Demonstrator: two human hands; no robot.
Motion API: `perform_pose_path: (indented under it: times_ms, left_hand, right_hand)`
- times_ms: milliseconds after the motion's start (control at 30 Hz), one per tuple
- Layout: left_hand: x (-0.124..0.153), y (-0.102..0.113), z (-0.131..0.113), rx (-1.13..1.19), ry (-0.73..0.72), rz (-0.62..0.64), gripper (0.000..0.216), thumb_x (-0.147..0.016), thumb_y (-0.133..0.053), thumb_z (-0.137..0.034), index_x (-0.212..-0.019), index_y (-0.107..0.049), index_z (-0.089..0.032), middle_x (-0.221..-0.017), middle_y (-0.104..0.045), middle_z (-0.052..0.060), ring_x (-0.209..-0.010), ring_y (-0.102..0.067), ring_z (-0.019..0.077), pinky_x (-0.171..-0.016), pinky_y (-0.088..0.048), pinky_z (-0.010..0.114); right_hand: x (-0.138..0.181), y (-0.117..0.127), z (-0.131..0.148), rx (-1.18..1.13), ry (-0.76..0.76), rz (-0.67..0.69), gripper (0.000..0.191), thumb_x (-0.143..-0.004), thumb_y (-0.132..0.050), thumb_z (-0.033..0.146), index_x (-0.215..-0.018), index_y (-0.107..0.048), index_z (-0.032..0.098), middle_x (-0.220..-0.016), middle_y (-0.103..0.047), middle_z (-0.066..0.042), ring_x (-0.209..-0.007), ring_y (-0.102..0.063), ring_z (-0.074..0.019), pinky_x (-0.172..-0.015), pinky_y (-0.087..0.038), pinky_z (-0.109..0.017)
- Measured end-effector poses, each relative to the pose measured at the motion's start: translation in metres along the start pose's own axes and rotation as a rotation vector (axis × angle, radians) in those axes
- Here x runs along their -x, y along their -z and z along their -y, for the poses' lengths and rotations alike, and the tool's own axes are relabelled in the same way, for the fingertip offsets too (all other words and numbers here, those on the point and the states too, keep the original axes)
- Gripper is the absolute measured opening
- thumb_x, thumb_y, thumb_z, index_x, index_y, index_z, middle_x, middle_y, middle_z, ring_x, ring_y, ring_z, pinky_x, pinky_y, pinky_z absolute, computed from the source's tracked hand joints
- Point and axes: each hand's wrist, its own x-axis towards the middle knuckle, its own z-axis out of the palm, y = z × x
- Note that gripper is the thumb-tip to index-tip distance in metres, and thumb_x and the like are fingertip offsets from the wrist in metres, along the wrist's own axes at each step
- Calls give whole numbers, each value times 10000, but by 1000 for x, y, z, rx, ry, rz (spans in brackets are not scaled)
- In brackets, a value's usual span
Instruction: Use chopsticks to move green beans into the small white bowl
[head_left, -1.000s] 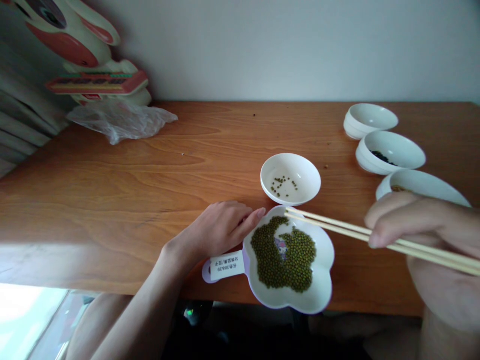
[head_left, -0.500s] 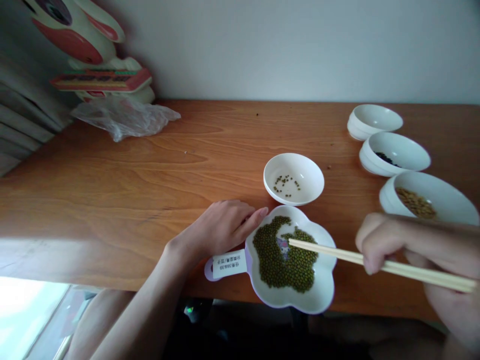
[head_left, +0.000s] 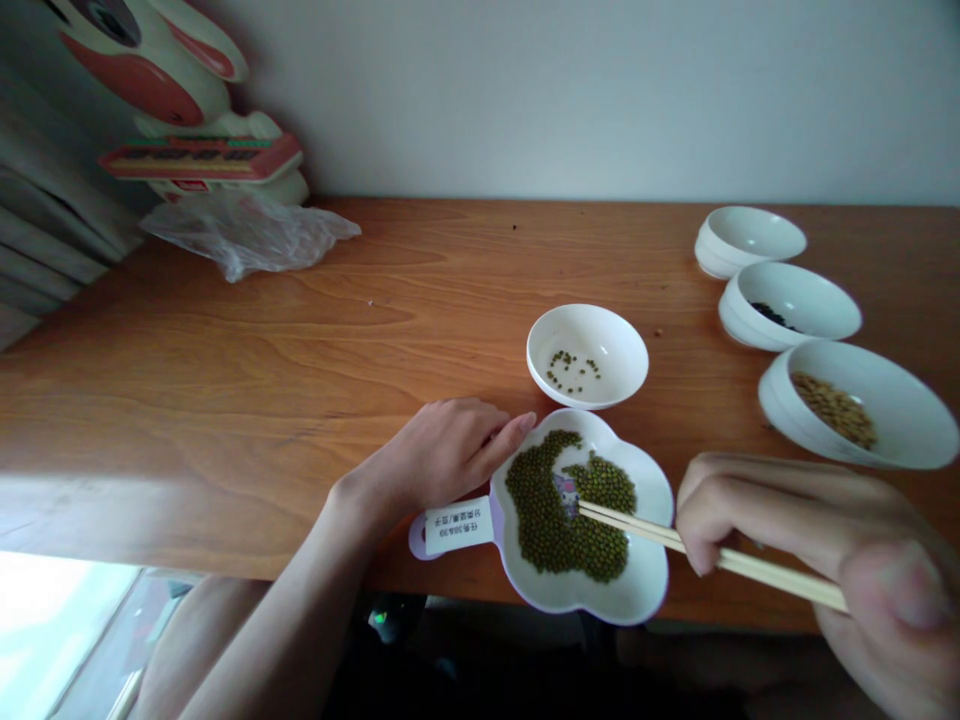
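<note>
My right hand (head_left: 817,560) at 4 o'clock, fingers clamped on a pair of wooden chopsticks (head_left: 705,555); tips down among the mung beans (head_left: 559,505) in the flower-shaped dish (head_left: 652,585) at 6 o'clock. My left hand (head_left: 442,455) lies flat on the wooden table (head_left: 262,360), fingers together and loosely stretched, fingertip touching the dish rim at its 10 o'clock; labelled handle (head_left: 450,527) just below the hand. Small white bowl (head_left: 622,345) with a few beans just beyond the dish at 12. Three more white bowls in a row at 2 o'clock: nearest with brown grains (head_left: 904,415), middle with dark bits (head_left: 806,295), farthest (head_left: 750,235) looks bare. Crumpled plastic bag (head_left: 251,235) at 10 o'clock.
</note>
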Motion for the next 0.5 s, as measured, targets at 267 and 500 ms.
perform_pose_path:
  times_ms: [267,500]
  left_hand:
    - [1,-2,2,1,12,5,591,-1176,-282,-528,-834,-631,-195,-825,-729,34,-721,-617,166,-730,-398,324]
    - [0,-2,2,-2,6,4,593,-1180,-273,-525,-847,-636,-194,-837,-736,32,-730,-629,165,-729,-393,317]
  right_hand:
    - [-3,-3,5,18,-40,17,778,-1108,-149,688,-703,-628,227,-617,-601,-10,-502,-559,-144,-457,-380,-299]
    - [1,-4,7,-53,-67,-6,765,-1097,-189,713,-697,-615,219,-624,-594,-19,-502,-532,-147,-465,-340,-317]
